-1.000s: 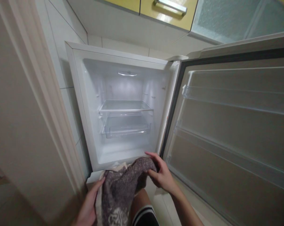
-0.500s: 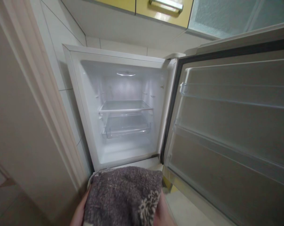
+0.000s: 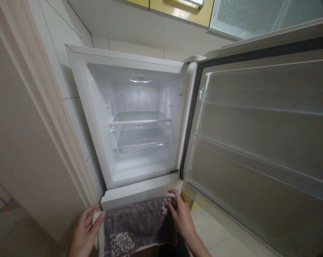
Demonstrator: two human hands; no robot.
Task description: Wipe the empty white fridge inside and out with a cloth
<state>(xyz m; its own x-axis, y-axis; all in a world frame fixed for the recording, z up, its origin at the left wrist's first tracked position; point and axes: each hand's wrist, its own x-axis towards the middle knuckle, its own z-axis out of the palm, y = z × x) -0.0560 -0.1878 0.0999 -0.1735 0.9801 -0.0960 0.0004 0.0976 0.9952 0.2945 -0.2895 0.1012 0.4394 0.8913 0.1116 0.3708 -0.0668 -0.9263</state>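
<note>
A dark grey-brown towel (image 3: 140, 223) with pale flower patterns is stretched between my hands, below the open fridge compartment. At its left edge, my left hand (image 3: 83, 230) grips it with the thumb on top. My right hand (image 3: 181, 214) has hold of the upper right corner, thumb against the cloth and index finger lifted and curved. Just beyond the towel is the fridge (image 3: 142, 182), with a lit white interior, a glass shelf (image 3: 140, 116) and a clear drawer (image 3: 144, 141) beneath it.
The fridge door (image 3: 257, 135) stands wide to the right, with clear shelf bars across it. A pale door frame (image 3: 44, 107) rises close on the left. Yellow cabinets (image 3: 183, 10) hang above, beside a frosted glass panel (image 3: 244, 18).
The towel has gone from a bunched shape to a flatter, spread one, lower in view. Both hands have come out from beside it and now show at its edges.
</note>
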